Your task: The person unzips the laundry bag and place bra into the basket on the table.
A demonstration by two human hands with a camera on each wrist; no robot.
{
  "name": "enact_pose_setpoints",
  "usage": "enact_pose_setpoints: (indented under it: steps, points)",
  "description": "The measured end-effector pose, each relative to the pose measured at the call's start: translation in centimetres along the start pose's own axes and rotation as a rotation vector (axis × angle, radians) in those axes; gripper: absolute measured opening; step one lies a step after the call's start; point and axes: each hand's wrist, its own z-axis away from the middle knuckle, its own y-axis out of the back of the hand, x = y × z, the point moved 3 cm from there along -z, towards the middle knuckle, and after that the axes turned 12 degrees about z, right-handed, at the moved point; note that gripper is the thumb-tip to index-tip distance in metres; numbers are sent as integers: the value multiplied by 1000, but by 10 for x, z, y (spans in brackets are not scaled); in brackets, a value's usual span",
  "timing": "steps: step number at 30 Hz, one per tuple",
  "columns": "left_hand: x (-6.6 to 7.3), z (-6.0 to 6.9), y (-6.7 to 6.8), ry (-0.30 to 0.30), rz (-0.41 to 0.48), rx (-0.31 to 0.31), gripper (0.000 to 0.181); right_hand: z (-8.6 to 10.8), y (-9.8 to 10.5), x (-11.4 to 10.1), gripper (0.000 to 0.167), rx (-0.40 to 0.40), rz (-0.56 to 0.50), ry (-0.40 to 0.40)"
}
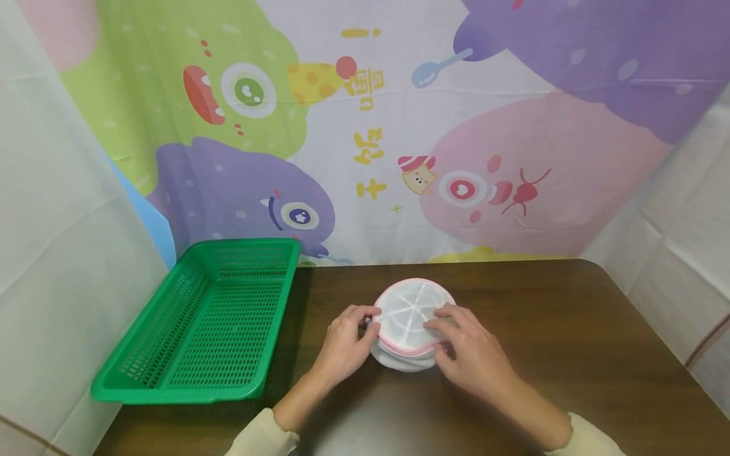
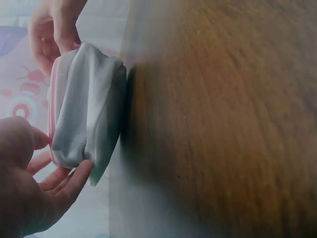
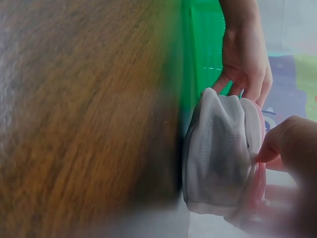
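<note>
A round white mesh laundry bag [image 1: 409, 323] with pink trim round its top stands on the brown table [image 1: 547, 316]. Pale bands cross its top like spokes, and its grey-white mesh side [image 2: 89, 109] looks slack and folded. At the bag's left edge my left hand [image 1: 345, 339] grips it with thumb and fingertips. My right hand [image 1: 474, 354] holds the opposite edge, fingers over the top and thumb at the pink trim. In the right wrist view that thumb presses against the trim, while the other right fingers are blurred. Whatever lies inside the bag cannot be made out.
A green plastic basket [image 1: 272, 342] with slotted walls stands left of the bag; no contents show in it. Behind the table hangs a cloth with cartoon monsters [image 1: 371, 234]. White cloth [image 1: 678, 240] hangs at both sides.
</note>
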Motion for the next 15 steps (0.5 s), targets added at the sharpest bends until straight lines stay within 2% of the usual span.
enact_pose_setpoints:
  steps: [15]
  points:
    - [0, 5, -1, 10, 13, -4, 7, -5, -3, 10, 35, 18, -11, -6]
